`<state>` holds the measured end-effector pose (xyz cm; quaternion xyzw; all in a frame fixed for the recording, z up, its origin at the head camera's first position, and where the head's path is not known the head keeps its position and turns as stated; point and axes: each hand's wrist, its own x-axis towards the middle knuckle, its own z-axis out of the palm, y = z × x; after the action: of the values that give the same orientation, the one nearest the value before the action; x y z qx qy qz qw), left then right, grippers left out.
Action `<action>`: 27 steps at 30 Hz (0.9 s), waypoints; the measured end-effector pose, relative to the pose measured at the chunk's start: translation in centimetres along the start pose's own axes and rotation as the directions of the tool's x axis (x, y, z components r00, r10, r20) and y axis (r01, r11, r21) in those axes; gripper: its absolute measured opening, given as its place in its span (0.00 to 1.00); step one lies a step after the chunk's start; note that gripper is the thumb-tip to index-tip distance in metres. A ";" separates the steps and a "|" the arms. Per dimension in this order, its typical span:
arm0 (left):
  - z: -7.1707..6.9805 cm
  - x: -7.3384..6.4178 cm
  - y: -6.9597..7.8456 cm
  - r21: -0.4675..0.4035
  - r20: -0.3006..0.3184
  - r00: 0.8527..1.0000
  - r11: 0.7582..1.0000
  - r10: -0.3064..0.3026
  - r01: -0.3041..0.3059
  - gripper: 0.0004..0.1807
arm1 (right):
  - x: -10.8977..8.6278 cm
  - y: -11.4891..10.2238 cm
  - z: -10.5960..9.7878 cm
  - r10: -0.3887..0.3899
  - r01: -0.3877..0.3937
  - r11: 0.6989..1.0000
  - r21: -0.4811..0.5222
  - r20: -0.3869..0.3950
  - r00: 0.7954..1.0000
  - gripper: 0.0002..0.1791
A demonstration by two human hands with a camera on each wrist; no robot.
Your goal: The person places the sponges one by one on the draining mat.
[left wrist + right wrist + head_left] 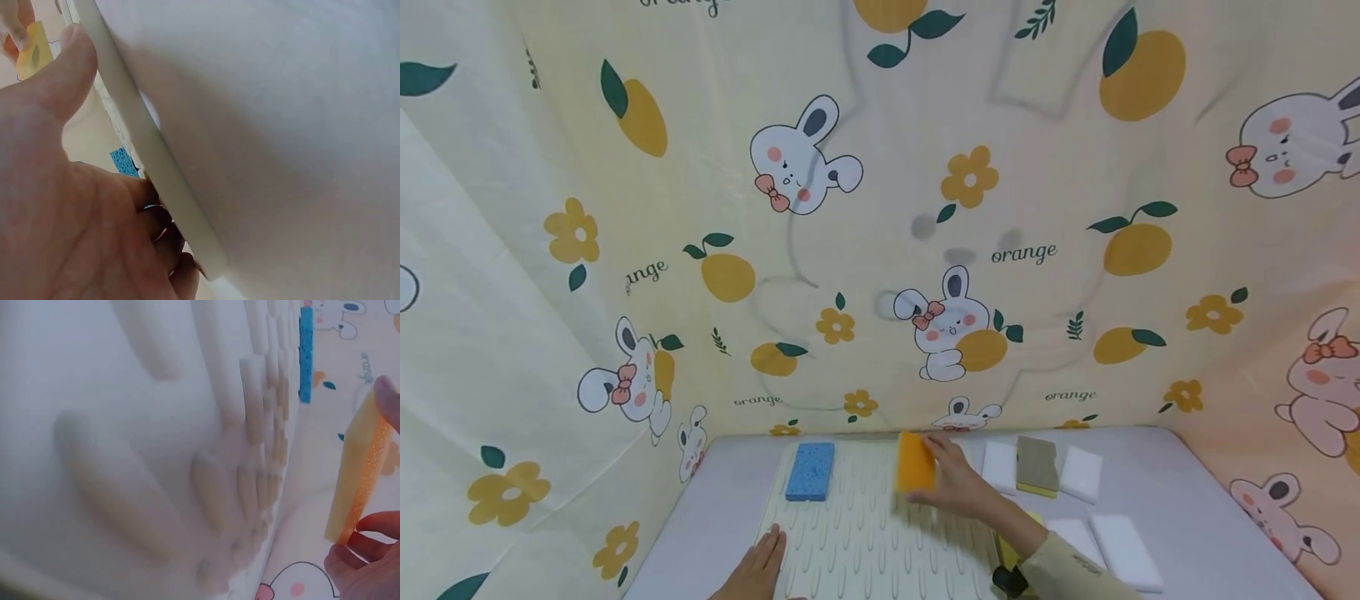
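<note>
My right hand point(958, 483) grips an orange sponge point(915, 462) by its edges, tilted over the back of a cream mat point(850, 542) with raised ridges. In the right wrist view the sponge point(355, 478) shows a pale yellow layer and an orange layer, with fingertips at one end and another digit at the opposite end. A blue sponge point(810, 472) lies at the mat's back left. My left hand point(754, 567) rests at the mat's left edge; the left wrist view shows its fingers along the rim point(147, 147) and its thumb stretched out.
To the right lie a grey-and-yellow sponge point(1037, 465) between white sponges point(1081, 473), and more white blocks point(1123, 550) nearer me. A yellow sponge point(1009, 550) is partly hidden under my right forearm. A printed curtain point(880, 208) encloses the table's back and sides.
</note>
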<state>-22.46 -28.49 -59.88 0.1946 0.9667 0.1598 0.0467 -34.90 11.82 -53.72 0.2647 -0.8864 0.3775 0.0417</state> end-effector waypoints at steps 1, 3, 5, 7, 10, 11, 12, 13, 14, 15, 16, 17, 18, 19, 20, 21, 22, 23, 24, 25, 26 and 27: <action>0.1 0.0 0.0 0.006 -0.006 1.000 1.000 0.004 -0.004 0.57 | 0.1 -0.1 0.1 0.004 -0.004 1.000 -0.005 0.008 1.000 0.61; 0.1 -0.1 -0.1 0.016 -0.020 1.000 1.000 0.013 -0.013 0.56 | 0.3 -0.1 0.4 0.015 -0.015 1.000 -0.023 0.022 1.000 0.61; 0.1 -0.1 -0.1 0.015 -0.021 1.000 1.000 0.011 -0.011 0.56 | 0.7 -0.1 0.7 0.026 -0.025 0.999 -0.040 0.034 0.999 0.62; 0.1 0.0 0.0 0.005 -0.011 1.000 1.000 0.002 -0.002 0.57 | 0.9 -0.3 1.0 0.014 -0.012 0.999 -0.050 0.038 0.999 0.62; -0.2 0.0 0.2 -0.017 0.012 1.000 1.000 -0.015 0.015 0.58 | 1.3 -0.5 1.5 -0.011 0.013 0.999 -0.053 0.041 0.999 0.62; -0.2 0.1 0.2 -0.021 0.019 1.000 1.000 -0.020 0.021 0.58 | 1.5 -0.6 1.6 -0.021 0.023 0.998 -0.056 0.045 0.999 0.62; -0.3 0.1 0.3 -0.023 0.025 0.999 0.999 -0.025 0.026 0.59 | 1.6 -0.7 1.8 -0.028 0.031 0.998 -0.058 0.045 0.999 0.62; -0.4 0.1 0.3 -0.021 0.032 0.999 0.999 -0.032 0.033 0.59 | 1.7 -0.8 1.9 -0.031 0.035 0.997 -0.065 0.050 0.998 0.62; -0.4 0.1 0.4 -0.024 0.034 0.999 0.999 -0.036 0.037 0.60 | 1.8 -0.8 2.1 -0.035 0.038 0.997 -0.064 0.052 0.998 0.62; -0.5 0.1 0.5 -0.024 0.036 0.999 0.999 -0.039 0.040 0.60 | 2.0 -0.9 2.2 -0.036 0.040 0.997 -0.067 0.058 0.998 0.62; -0.5 0.1 0.5 -0.022 0.039 0.998 0.999 -0.043 0.044 0.60 | 2.0 -1.0 2.4 -0.037 0.041 0.997 -0.063 0.058 0.998 0.62; -0.5 0.1 0.6 -0.018 0.040 0.998 0.999 -0.046 0.047 0.61 | 2.1 -1.1 2.5 -0.034 0.038 0.997 -0.060 0.063 0.997 0.62; -0.5 0.1 0.6 -0.016 0.040 0.998 0.999 -0.048 0.049 0.61 | 2.3 -1.2 2.7 -0.032 0.036 0.998 -0.057 0.065 0.997 0.62; -0.5 0.1 0.6 -0.014 0.039 0.998 0.999 -0.049 0.049 0.61 | 2.4 -1.2 2.8 -0.029 0.033 0.998 -0.057 0.071 0.997 0.62; -0.4 0.0 0.6 -0.014 0.032 0.999 0.999 -0.044 0.045 0.60 | 2.5 -1.3 3.0 -0.024 0.028 0.998 -0.055 0.075 0.997 0.62; -0.4 0.0 0.6 -0.010 0.029 0.999 0.999 -0.041 0.041 0.60 | 2.6 -1.4 3.1 -0.019 0.023 0.998 -0.051 0.080 0.997 0.62; -0.3 -0.1 0.6 -0.006 0.024 0.999 0.999 -0.037 0.037 0.60 | 2.8 -1.4 3.3 -0.018 0.022 0.999 -0.050 0.081 0.997 0.62; -0.3 -0.1 0.6 -0.003 0.016 0.999 1.000 -0.031 0.031 0.59 | 2.9 -1.5 3.5 -0.013 0.017 0.998 -0.053 0.087 0.996 0.62; -0.2 -0.1 0.5 -0.004 0.008 1.000 1.000 -0.025 0.025 0.59 | 3.1 -1.5 3.7 -0.008 0.013 0.998 -0.060 0.092 0.996 0.62; -0.2 -0.1 0.5 -0.004 0.002 1.000 1.000 -0.020 0.020 0.59 | 3.2 -1.6 3.8 -0.005 0.011 0.998 -0.068 0.095 0.995 0.62; -0.1 -0.1 0.4 -0.004 -0.003 1.000 1.000 -0.017 0.017 0.59 | 3.4 -1.6 4.0 -0.001 0.008 0.998 -0.068 0.097 0.995 0.62; -0.1 -0.1 0.4 -0.005 -0.004 1.000 1.000 -0.017 0.017 0.59 | 3.6 -1.7 4.1 0.001 0.006 0.998 -0.069 0.099 0.995 0.62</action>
<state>-22.21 -28.21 -59.62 0.1860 0.9680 0.1620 0.0464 -36.62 6.43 -54.61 0.2827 -0.8995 0.3331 0.0073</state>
